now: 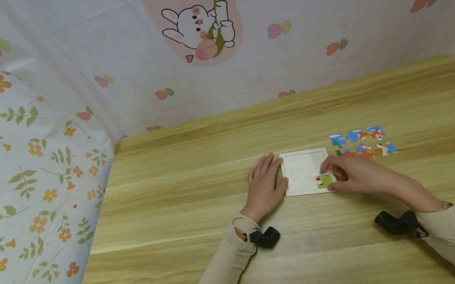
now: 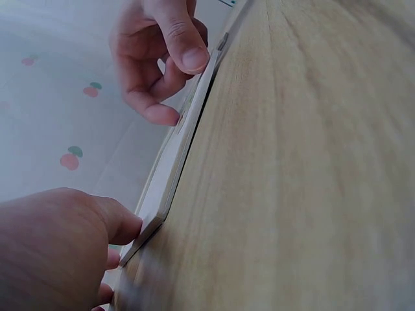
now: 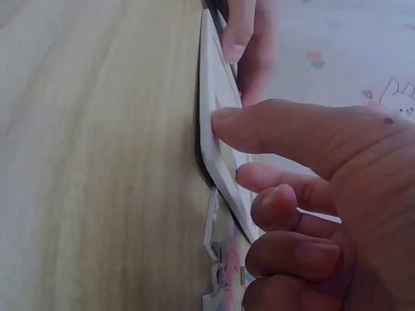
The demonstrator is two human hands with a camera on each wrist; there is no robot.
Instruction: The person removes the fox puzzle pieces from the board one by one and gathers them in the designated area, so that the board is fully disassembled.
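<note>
A white puzzle tray (image 1: pixel 301 169) lies flat on the table, a green puzzle piece (image 1: pixel 325 181) in its lower right corner. My left hand (image 1: pixel 265 186) rests at the tray's left edge, its thumb and index finger touching the rim and the other fingers fairly straight. My right hand (image 1: pixel 358 173) is at the opposite edge. Its thumb and index finger pinch across the corner piece, the thumb on the rim in the right wrist view, while the other fingers curl in. Loose puzzle pieces (image 1: pixel 375 132) with a fox picture lie beyond the right hand, which partly hides them.
The wooden table (image 1: pixel 184 205) extends around the tray. Behind it hangs a white curtain (image 1: pixel 112 55) with fruit prints and a rabbit drawing, and a flowered cloth (image 1: pixel 13 169) hangs at the left. Black cameras (image 1: pixel 267 237) are worn on both wrists.
</note>
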